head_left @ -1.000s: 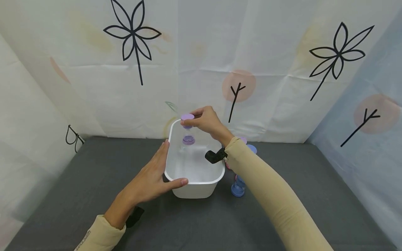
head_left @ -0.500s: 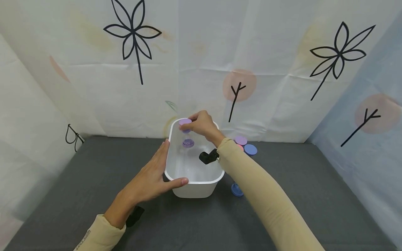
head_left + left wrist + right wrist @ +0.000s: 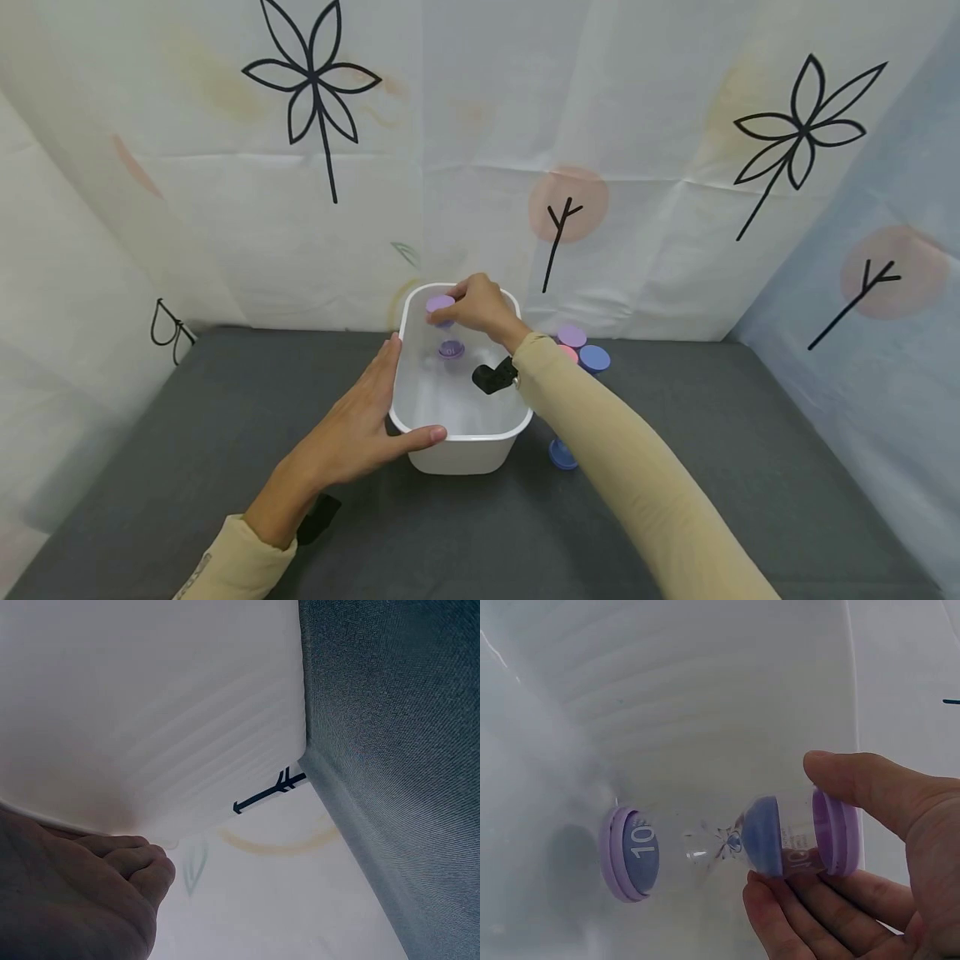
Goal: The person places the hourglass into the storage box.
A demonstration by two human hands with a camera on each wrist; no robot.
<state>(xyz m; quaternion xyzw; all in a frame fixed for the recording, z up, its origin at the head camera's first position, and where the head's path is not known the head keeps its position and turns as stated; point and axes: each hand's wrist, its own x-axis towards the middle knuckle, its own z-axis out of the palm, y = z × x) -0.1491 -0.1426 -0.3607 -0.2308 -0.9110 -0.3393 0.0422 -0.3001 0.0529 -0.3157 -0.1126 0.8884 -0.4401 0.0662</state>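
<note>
A sand timer (image 3: 440, 305) with purple caps stands roughly upright inside the white plastic bin (image 3: 461, 457). My right hand (image 3: 483, 308) grips it by the upper cap, thumb on one side and fingers on the other. In the right wrist view the sand timer (image 3: 763, 832) has a clear body, bluish sand at both ends and the number 10; whether its lower cap touches the bin floor I cannot tell. My left hand (image 3: 356, 425) rests against the bin's left side with straight fingers, its thumb over the front rim. The left wrist view shows those fingers (image 3: 142, 866) against the bin's outer wall.
To the right of the bin, partly behind my right sleeve, stand more sand timers: a purple cap (image 3: 572, 336), a pink cap (image 3: 567, 353) and a blue cap (image 3: 595, 358). A blue base (image 3: 562, 455) shows nearer. Printed white cloth rises behind the grey table (image 3: 315, 358).
My right hand has lowered the purple sand timer deeper into the bin, moving slightly left and toward me. The left hand keeps its place on the bin.
</note>
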